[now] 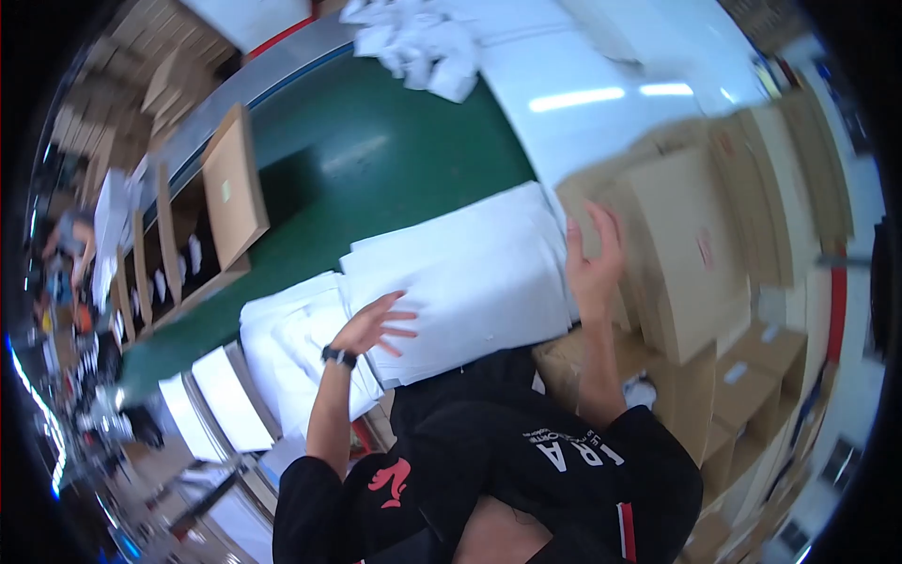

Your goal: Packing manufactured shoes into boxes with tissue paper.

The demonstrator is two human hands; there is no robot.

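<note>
Left hand [376, 327] and right hand [596, 258] are both held with the fingers spread, and nothing is seen gripped in either. The left hand, with a dark watch [339, 357] strapped at its wrist, is poised over the left edge of a pile of white sheets [460, 282]; the right hand is raised at the pile's right edge, beside brown cardboard [681, 235]. Whether the sheets are touched by either hand cannot be told.

The pile is laid directly in front of the body, at the near side of the green tabletop [329, 183], with its upper layers slightly out of line. The step in hand is judged to be the handling or squaring of these sheets, with the pile framed by the hands at its two ends. For the next move, a light closing of the fingers on opposite edges would be called for, so that thin layers are not creased or dragged askew.

To the left, a second white pile [301, 324] is set close against the first, and an open carton [235, 193] is stood farther along. Crumpled white material [418, 47] is heaped at the far side, next to a glossy white surface [554, 89] where lights are reflected. Stacked cartons [178, 80] are seen behind, and another person [77, 240] is glimpsed at the far left, too blurred for detail.
</note>
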